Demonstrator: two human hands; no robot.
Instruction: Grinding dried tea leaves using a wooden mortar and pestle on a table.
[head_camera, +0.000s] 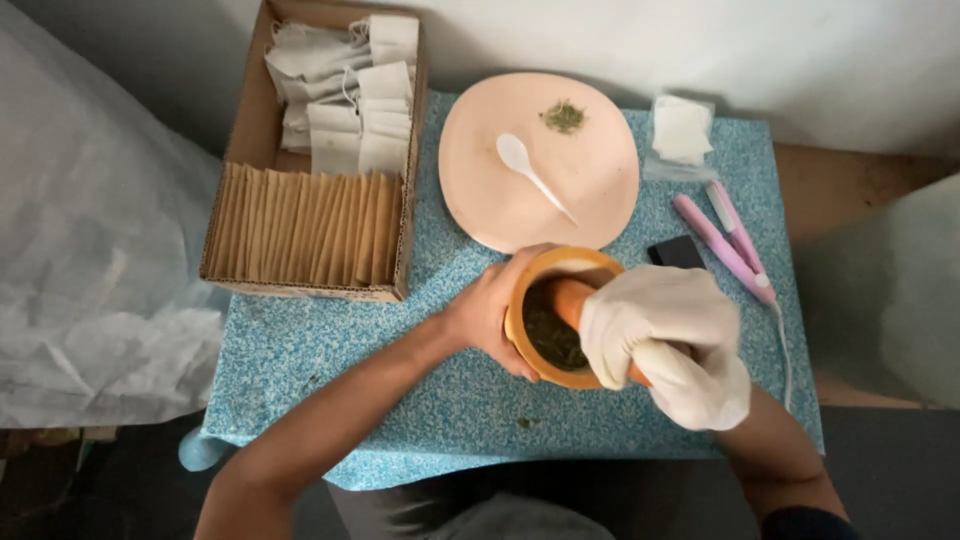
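Herbs (548, 335) half-ground in round orange mortar (560, 275) near bench (330, 350) front edge; left hand (487, 310) clasping mortar, gloved right hand (668, 340) clenched around orange pestle (572, 300).

The bare left hand (487, 312) reaches in from the lower left, forearm stretched diagonally, fingers curled in a cupping grip. The right hand (668, 340), in a white cloth glove, is clenched in a fist, its forearm entering from the lower right.

Mortar (545, 335) stands before the plate (600, 190), box (300, 250) to their left.
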